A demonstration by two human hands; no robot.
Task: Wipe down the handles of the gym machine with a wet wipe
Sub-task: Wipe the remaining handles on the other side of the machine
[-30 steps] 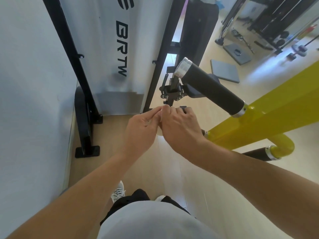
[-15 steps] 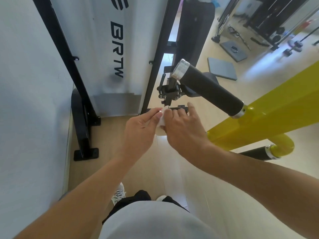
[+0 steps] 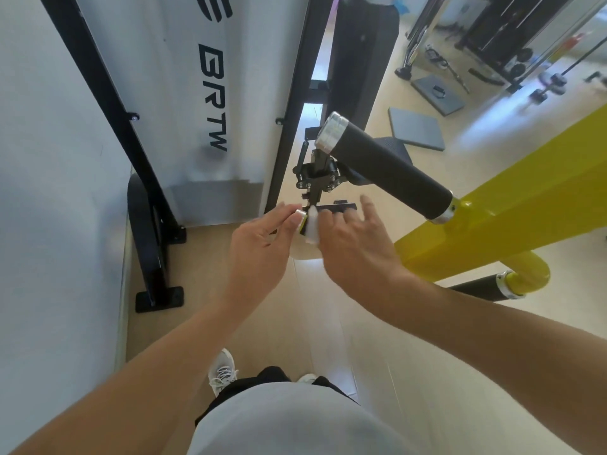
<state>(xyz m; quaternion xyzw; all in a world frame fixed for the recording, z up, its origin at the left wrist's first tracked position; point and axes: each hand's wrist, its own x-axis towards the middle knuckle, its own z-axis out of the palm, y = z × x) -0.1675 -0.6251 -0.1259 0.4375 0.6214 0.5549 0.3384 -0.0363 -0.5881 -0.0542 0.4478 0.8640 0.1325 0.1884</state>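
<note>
My left hand (image 3: pixel 259 247) pinches a small packet (image 3: pixel 300 221) with a yellowish edge between thumb and fingertips. My right hand (image 3: pixel 354 247) meets it, thumb and forefinger pinching the white wet wipe (image 3: pixel 312 228) while its other fingers spread out. Both hands hover just below the upper black handle (image 3: pixel 391 172), which has a silver end cap and juts from the yellow machine arm (image 3: pixel 512 198). A second, lower black handle (image 3: pixel 476 287) sticks out beside the yellow elbow to the right. Neither hand touches a handle.
A white panel with black lettering (image 3: pixel 197 103) in a black frame (image 3: pixel 154 205) stands close ahead on the left, beside a white wall. A black pulley bracket (image 3: pixel 317 174) hangs behind the hands. Grey mats (image 3: pixel 417 128) and other gym equipment lie on the wooden floor further back.
The hands were pressed together on the packet; now they have drawn slightly apart, the white wipe shows between them, and the right hand's outer fingers have spread.
</note>
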